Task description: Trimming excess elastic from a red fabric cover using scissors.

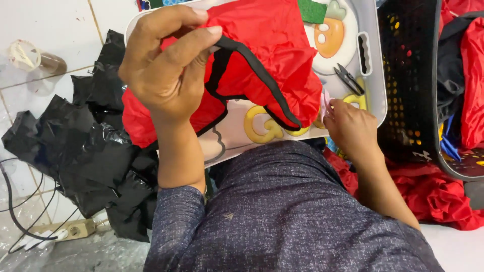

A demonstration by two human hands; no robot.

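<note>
While the person's sleeve (282,216) is filling the near edge of the view, the right hand (350,128) is closing on something small and pale at the tray's (375,60) near rim, just beside the red cloth (267,55). The left hand (169,65) is pinching the cloth's black trim (262,75) between thumb and fingers, holding it up over the tray. Black plastic (85,146) is lying to the left, snips (348,78) are resting on the tray, and a black basket (418,80) is standing right.
</note>
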